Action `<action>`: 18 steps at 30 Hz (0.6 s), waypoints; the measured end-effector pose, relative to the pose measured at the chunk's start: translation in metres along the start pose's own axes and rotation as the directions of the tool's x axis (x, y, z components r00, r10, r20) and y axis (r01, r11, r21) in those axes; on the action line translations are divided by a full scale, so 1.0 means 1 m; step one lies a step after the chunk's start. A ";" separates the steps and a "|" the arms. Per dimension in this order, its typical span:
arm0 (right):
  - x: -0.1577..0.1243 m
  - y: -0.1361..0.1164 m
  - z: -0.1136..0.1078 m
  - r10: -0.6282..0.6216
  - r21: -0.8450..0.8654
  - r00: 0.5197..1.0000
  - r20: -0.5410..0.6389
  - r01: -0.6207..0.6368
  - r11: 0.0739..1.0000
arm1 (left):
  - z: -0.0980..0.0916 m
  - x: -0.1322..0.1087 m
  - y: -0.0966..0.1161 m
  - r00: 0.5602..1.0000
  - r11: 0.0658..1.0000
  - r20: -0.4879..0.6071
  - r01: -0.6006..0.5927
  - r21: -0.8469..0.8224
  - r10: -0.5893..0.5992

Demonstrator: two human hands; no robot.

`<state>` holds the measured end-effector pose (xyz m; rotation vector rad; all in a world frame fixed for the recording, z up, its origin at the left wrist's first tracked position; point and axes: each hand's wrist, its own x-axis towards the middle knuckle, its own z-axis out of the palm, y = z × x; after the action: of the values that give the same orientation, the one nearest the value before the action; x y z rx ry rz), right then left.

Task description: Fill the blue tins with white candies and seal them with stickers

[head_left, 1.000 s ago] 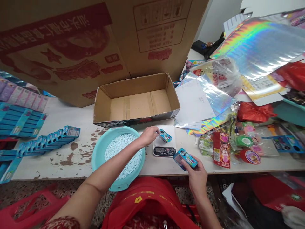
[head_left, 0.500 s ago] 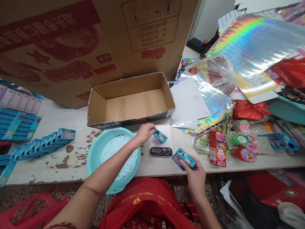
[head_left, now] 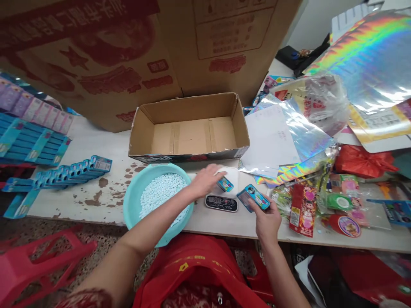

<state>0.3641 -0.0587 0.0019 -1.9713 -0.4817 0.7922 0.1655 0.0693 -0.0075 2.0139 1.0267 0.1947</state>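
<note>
My left hand (head_left: 207, 182) reaches across the basin to a white scale (head_left: 221, 202) with a dark display panel. Its fingers close on the near edge of a small, flat blue printed tin (head_left: 226, 184) over the scale plate; the fingertips partly cover it. To the right, my right hand (head_left: 268, 218) grips a similar blue tin (head_left: 257, 197) by its right end, thumb on top. A greyish panel shows at this tin's left side. Below my left forearm sits a turquoise basin (head_left: 131, 201) of pale blue pellets (head_left: 160, 190), partly hidden by the arm.
An open cardboard box (head_left: 189, 132) stands behind the scale, before a large carton (head_left: 128, 55). Blue boxes (head_left: 80, 169) line up at the left. Shiny sheets (head_left: 305, 128) and packaged sweets (head_left: 302, 209) crowd the right. A red stool (head_left: 41, 273) stands below the table edge.
The view has shifted, moving the box and basin rightward and upward in the picture. My left hand and its tin have moved slightly right over the scale. My right hand still holds its tin.
</note>
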 end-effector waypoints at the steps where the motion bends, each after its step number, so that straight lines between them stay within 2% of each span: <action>1: 0.004 -0.002 0.005 -0.015 -0.002 1.000 -0.003 0.015 1.000 | 0.008 0.014 0.005 0.998 0.999 0.057 -0.029 0.016 0.028; 2: 0.007 -0.004 0.010 -0.033 -0.006 0.999 -0.011 0.033 0.999 | 0.012 0.024 0.008 0.993 0.999 0.112 -0.036 0.036 0.031; 4: 0.011 -0.005 0.022 -0.085 -0.027 0.996 -0.030 0.084 0.996 | 0.009 0.025 0.006 0.993 0.997 0.113 0.023 0.071 -0.031; 6: 0.013 -0.002 0.038 -0.131 -0.067 0.991 -0.019 0.129 0.989 | -0.011 0.003 -0.002 0.989 0.987 -0.029 0.148 0.058 -0.146; 7: 0.013 0.001 0.047 -0.146 -0.085 0.989 -0.002 0.145 0.986 | -0.026 -0.016 -0.006 0.967 0.975 -0.135 0.222 0.020 -0.218; 8: 0.012 0.004 0.056 -0.154 -0.100 0.988 0.021 0.155 0.983 | -0.042 -0.039 -0.011 0.924 0.954 -0.243 0.296 -0.037 -0.296; 9: 0.010 0.006 0.065 -0.159 -0.115 0.986 0.048 0.164 0.980 | -0.058 -0.065 -0.016 0.859 0.925 -0.344 0.366 -0.105 -0.379; 10: 0.008 0.009 0.073 -0.163 -0.133 0.984 0.075 0.172 0.976 | -0.075 -0.092 -0.023 0.775 0.885 -0.430 0.432 -0.174 -0.463; 12: 0.003 0.012 0.084 -0.161 -0.178 0.979 0.123 0.181 0.967 | -0.104 -0.150 -0.044 0.561 0.767 -0.546 0.575 -0.283 -0.622; 13: 0.001 0.014 0.086 -0.159 -0.201 0.977 0.141 0.186 0.962 | -0.115 -0.179 -0.060 0.450 0.690 -0.572 0.654 -0.311 -0.685; 15: -0.002 0.018 0.083 -0.187 -0.198 0.968 0.168 0.219 0.955 | -0.133 -0.232 -0.099 0.222 0.476 -0.581 0.816 -0.329 -0.783; 17: -0.003 0.025 0.070 -0.249 -0.153 0.951 0.185 0.278 0.948 | -0.143 -0.276 -0.149 0.049 0.269 -0.552 0.906 -0.326 -0.833; 18: -0.003 0.030 0.061 -0.274 -0.143 0.944 0.185 0.302 0.942 | -0.146 -0.294 -0.175 -0.021 0.188 -0.526 0.921 -0.342 -0.850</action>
<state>0.3194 -0.0377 -0.0449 -1.9370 -0.9419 0.7462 -0.1985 -0.0005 0.0196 0.8480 2.6749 0.0793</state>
